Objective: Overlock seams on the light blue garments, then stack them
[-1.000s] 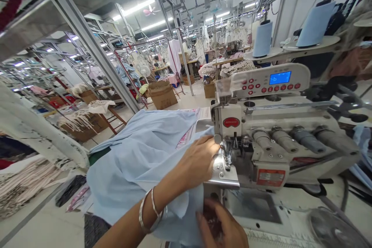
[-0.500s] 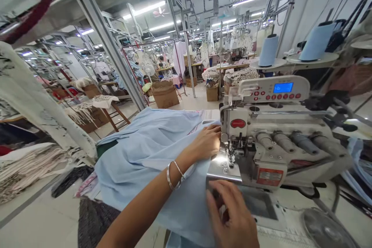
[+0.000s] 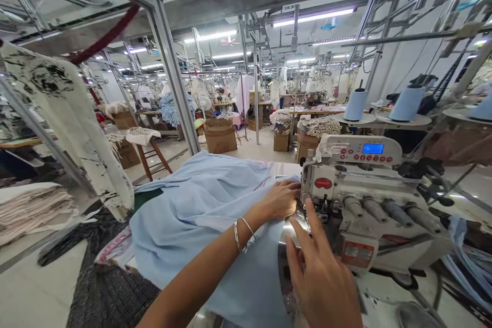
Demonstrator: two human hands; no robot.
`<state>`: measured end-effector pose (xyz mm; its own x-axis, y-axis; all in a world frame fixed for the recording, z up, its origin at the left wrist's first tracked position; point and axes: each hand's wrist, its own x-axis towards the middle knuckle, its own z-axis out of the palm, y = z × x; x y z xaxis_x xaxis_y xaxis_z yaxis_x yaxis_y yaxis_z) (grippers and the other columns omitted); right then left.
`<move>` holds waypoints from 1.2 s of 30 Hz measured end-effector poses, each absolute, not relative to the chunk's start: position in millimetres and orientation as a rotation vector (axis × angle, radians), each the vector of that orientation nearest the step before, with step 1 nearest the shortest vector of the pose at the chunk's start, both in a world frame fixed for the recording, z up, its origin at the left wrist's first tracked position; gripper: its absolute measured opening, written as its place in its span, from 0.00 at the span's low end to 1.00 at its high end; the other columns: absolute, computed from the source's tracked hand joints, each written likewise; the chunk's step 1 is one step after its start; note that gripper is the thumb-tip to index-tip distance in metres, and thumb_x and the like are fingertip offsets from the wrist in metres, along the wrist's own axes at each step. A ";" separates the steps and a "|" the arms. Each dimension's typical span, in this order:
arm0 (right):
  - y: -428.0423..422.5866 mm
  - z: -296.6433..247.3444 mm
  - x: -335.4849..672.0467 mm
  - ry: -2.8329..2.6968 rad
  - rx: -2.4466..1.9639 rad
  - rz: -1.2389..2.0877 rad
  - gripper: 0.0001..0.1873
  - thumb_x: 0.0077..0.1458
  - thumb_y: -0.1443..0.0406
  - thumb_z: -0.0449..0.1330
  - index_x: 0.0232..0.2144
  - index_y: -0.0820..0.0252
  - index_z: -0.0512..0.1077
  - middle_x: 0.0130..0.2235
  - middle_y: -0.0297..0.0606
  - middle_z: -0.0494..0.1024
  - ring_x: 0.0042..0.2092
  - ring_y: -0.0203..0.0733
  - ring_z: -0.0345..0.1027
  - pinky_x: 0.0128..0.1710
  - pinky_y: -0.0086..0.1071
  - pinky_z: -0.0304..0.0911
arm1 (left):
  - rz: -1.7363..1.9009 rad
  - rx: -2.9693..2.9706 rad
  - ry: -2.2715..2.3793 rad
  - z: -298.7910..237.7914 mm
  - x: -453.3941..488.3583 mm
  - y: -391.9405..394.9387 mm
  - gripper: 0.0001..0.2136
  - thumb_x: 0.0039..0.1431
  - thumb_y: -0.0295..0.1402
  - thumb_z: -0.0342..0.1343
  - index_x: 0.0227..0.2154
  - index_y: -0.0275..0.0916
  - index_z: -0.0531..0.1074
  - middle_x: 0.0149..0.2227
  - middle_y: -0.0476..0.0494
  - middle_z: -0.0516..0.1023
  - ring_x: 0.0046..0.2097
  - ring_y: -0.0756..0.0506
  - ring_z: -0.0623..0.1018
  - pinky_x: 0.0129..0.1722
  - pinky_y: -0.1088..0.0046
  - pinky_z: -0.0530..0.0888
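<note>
A large piece of light blue fabric [image 3: 215,205] lies in loose folds to the left of the overlock sewing machine [image 3: 361,200]. My left hand [image 3: 282,199], a silver bangle on its wrist, is closed on the fabric's edge close to the needle area; its fingertips are partly hidden. My right hand [image 3: 323,266] is open, its fingers apart and pointing forward. It hovers in front of the machine's shiny metal plate [image 3: 288,233], with the index finger reaching up near the presser foot. The needle is partly covered by that finger.
Light blue thread cones [image 3: 355,105] stand behind the machine. A metal post [image 3: 172,66] rises beyond the fabric. White printed cloth [image 3: 73,118] hangs at left, above folded pale fabric [image 3: 31,210]. Light blue strips [image 3: 467,251] lie at right. A cardboard box [image 3: 220,136] sits on the floor.
My right hand has moved forward and up toward the needle area, its fingers straightening. My left hand stays on the fabric by the machine. The camera view has tilted up.
</note>
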<state>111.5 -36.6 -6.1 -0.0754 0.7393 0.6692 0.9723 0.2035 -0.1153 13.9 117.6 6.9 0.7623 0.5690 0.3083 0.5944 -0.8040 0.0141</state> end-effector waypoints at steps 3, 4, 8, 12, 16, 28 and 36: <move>-36.6 -4.1 109.6 -1.944 -1.673 -0.527 0.20 0.63 0.61 0.46 0.49 0.54 0.73 0.66 0.38 0.51 0.23 0.35 0.73 0.15 0.30 0.64 | -0.454 -2.851 -0.953 10.4 12.8 115.6 0.11 0.61 0.27 0.49 0.42 0.40 0.73 0.51 0.43 0.73 0.53 0.44 0.70 0.52 0.66 0.68; -35.4 -2.1 109.2 -1.968 -1.710 -0.540 0.20 0.63 0.62 0.46 0.48 0.54 0.74 0.66 0.39 0.51 0.22 0.35 0.72 0.15 0.31 0.64 | -0.446 -2.840 -0.963 11.2 12.6 115.9 0.10 0.61 0.28 0.49 0.42 0.40 0.73 0.51 0.44 0.73 0.52 0.44 0.71 0.51 0.66 0.68; -40.3 -4.8 112.3 -1.917 -1.628 -0.462 0.19 0.63 0.61 0.46 0.46 0.53 0.74 0.65 0.40 0.56 0.25 0.37 0.74 0.17 0.30 0.63 | -0.431 -2.815 -0.974 12.3 9.8 117.9 0.10 0.62 0.28 0.48 0.42 0.39 0.73 0.50 0.45 0.73 0.50 0.46 0.72 0.53 0.68 0.67; -64.4 -51.2 113.8 -1.737 -1.578 -0.175 0.20 0.63 0.53 0.48 0.40 0.54 0.76 0.41 0.40 0.80 0.26 0.39 0.74 0.22 0.30 0.64 | -0.456 -2.762 -1.079 9.0 1.1 111.3 0.12 0.64 0.31 0.46 0.46 0.40 0.71 0.50 0.46 0.73 0.52 0.45 0.70 0.54 0.67 0.66; -78.6 -98.3 99.2 -1.718 -1.693 0.210 0.23 0.59 0.46 0.49 0.38 0.54 0.75 0.27 0.37 0.78 0.27 0.46 0.73 0.26 0.34 0.63 | -0.501 -2.661 -1.262 9.2 0.5 104.3 0.13 0.65 0.34 0.46 0.47 0.38 0.70 0.52 0.41 0.71 0.55 0.41 0.67 0.54 0.61 0.65; -60.4 -43.1 140.5 -0.977 -1.370 0.894 0.21 0.54 0.46 0.56 0.32 0.58 0.68 0.23 0.30 0.66 0.25 0.34 0.58 0.23 0.24 0.56 | -0.614 -2.694 -1.574 15.1 -17.0 40.5 0.16 0.68 0.38 0.41 0.49 0.37 0.67 0.49 0.39 0.74 0.52 0.44 0.74 0.51 0.65 0.70; -61.6 -26.7 139.1 -1.117 -1.323 0.933 0.20 0.52 0.47 0.58 0.30 0.59 0.71 0.25 0.33 0.72 0.29 0.36 0.64 0.27 0.24 0.58 | -0.775 -3.044 -1.140 16.0 -19.6 36.7 0.15 0.68 0.36 0.41 0.32 0.38 0.72 0.47 0.40 0.73 0.52 0.46 0.70 0.55 0.66 0.66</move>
